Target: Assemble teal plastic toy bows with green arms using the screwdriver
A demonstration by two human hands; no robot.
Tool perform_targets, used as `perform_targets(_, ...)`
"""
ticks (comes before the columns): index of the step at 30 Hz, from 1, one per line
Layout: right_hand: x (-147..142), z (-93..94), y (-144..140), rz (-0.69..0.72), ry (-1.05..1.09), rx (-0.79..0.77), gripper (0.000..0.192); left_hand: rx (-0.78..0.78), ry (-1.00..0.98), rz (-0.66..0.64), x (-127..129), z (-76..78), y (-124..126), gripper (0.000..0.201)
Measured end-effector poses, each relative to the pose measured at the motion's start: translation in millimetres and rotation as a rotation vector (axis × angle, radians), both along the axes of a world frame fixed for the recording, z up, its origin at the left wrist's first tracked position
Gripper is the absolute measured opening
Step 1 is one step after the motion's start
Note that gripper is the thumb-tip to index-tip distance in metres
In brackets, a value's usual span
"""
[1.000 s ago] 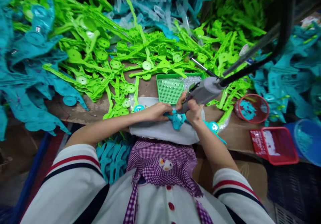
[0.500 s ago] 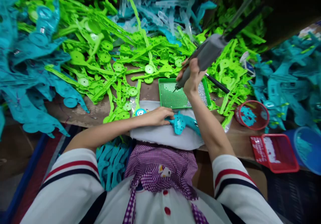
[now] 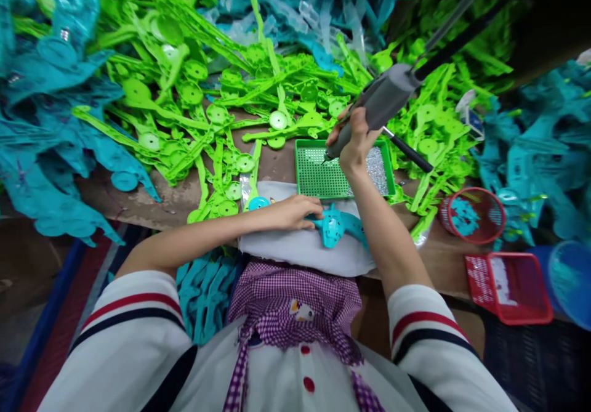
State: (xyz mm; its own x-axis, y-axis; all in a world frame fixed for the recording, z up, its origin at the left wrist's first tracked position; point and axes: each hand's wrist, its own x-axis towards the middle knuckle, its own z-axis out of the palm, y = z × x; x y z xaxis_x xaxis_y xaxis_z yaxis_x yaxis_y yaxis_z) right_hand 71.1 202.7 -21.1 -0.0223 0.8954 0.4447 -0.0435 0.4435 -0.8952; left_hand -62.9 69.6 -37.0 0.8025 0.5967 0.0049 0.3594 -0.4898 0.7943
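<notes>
My right hand (image 3: 355,144) is wrapped round a grey electric screwdriver (image 3: 390,95), whose bit points down and left over a green perforated tray (image 3: 318,194). Small silvery screws (image 3: 376,172) are heaped in the tray's right part. On a pale cloth (image 3: 295,252) lies a turquoise plastic part (image 3: 333,227) with a rounded, holed body. The fingers of my left hand (image 3: 298,212) are closed on the left end of this part. Its right end is partly hidden behind my right forearm. A turquoise disc (image 3: 258,203) sits at the cloth's upper left corner.
Piles of lime-green plastic parts (image 3: 194,85) cover the back of the bench. Turquoise parts (image 3: 41,141) are heaped at the left, others (image 3: 545,141) at the right. A red round basket (image 3: 498,202), a red bin (image 3: 524,319) and a blue tub (image 3: 561,258) stand at right.
The view has shifted slightly, so the tray and right-side containers appear a little farther right. Both hands keep their holds, and the screwdriver stays over the tray.
</notes>
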Motion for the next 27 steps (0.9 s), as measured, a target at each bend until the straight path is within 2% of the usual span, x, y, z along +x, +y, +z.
perform_targets(4,-2.4,8.5,-4.9,-0.008,0.038,-0.073,0.061,0.009,-0.013,0.015,0.3,-0.3,0.0,0.014)
perform_targets(6,-2.3,22.4,-7.4,-0.035,0.076,-0.094,0.060,0.013,-0.015,0.020,0.2,0.7,0.1,0.014)
perform_targets(9,5.3,52.7,-17.7,-0.121,0.149,-0.077,0.059,0.005,-0.004,0.022,-0.5,2.8,0.1,0.015)
perform_targets(12,26.0,79.3,-49.4,-0.140,0.210,-0.071,0.060,-0.012,-0.003,0.021,-1.3,4.4,0.1,0.019)
perform_targets(14,43.1,87.3,-84.3,-0.063,0.201,-0.080,0.059,-0.018,-0.012,0.022,-1.4,4.5,0.0,0.018)
perform_targets(15,51.2,88.1,-103.7,-0.001,0.170,-0.093,0.056,-0.020,-0.014,0.020,-1.4,4.3,-0.1,0.017)
perform_targets(17,65.1,84.9,-140.3,0.034,0.136,-0.088,0.057,-0.022,-0.016,0.023,-0.9,3.5,-0.3,0.015)
perform_targets(20,80.9,75.4,-174.2,0.118,0.054,-0.201,0.057,-0.021,-0.020,0.036,-0.1,1.9,-0.7,0.014)
perform_targets(22,88.6,69.2,-180.4,0.193,0.032,-0.253,0.055,-0.013,-0.024,0.045,0.3,1.4,-1.0,0.014)
perform_targets(24,92.2,63.4,-178.9,0.237,0.043,-0.223,0.054,-0.005,-0.021,0.049,0.5,1.6,-1.3,0.014)
perform_targets(27,87.6,56.2,-174.6,0.219,0.104,-0.156,0.054,0.002,-0.009,0.053,0.8,2.8,-1.3,0.013)
